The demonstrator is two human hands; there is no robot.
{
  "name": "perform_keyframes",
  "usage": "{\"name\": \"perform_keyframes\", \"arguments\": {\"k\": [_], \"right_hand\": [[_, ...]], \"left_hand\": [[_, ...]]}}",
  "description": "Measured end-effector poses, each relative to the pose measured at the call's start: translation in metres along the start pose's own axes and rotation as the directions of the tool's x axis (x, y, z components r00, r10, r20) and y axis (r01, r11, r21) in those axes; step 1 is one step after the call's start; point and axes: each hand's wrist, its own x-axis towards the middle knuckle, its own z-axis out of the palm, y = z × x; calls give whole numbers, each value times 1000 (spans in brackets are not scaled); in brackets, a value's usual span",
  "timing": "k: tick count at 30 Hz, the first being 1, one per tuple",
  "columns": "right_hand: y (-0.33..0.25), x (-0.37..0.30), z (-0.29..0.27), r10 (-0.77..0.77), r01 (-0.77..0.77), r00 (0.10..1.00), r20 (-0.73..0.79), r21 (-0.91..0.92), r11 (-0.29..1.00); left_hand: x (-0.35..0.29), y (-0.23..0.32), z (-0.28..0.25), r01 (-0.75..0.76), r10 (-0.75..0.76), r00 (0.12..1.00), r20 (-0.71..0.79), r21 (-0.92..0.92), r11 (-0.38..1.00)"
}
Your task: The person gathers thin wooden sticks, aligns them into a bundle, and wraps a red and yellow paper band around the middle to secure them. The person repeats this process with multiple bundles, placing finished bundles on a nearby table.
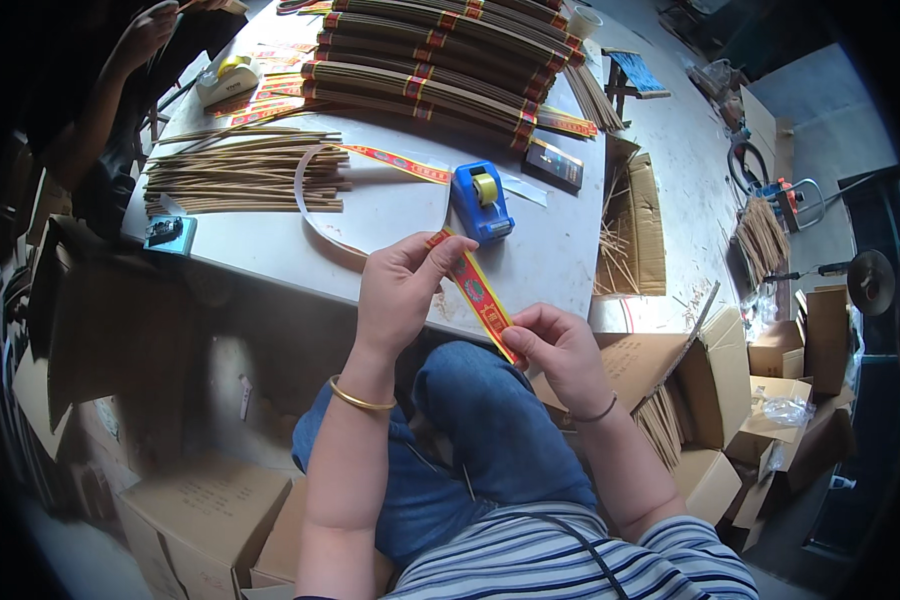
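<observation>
In front of me, a long red and yellow printed paper strip (477, 290) is stretched between my hands. My left hand (400, 285) pinches it higher up, and my right hand (555, 345) pinches its near end over my knee. Beyond my left hand the strip seems to curl back in a white-backed loop on the table, its far part reaching the blue tape dispenser (482, 205). That dispenser holds a yellowish tape roll and stands just past my left fingertips. Loose thin brown sticks (240, 172) lie left of the loop.
Banded stick bundles (420, 70) are stacked across the back of the white table (260, 240). A dark box (553, 167), a white tape dispenser (228, 80) and a small teal object (170, 235) sit on it. Cardboard boxes (205, 510) stand around me. Another person's hand (145, 35) is at upper left.
</observation>
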Motion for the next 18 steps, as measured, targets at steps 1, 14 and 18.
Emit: {"name": "perform_keyframes", "arguments": {"k": [1,14,18], "right_hand": [[-2,-1,1,3,-3,1000,5,-2,1000],[-3,1,-14,-226,208,964,-137,-132,969],[-5,7,-25,-327,294,922,-206,-172,940]], "left_hand": [[1,2,-2,0,0,1000,-1,-2,1000],[1,7,-21,125,-123,992,22,-135,983],[0,2,-23,133,-133,991,13,14,991]]}}
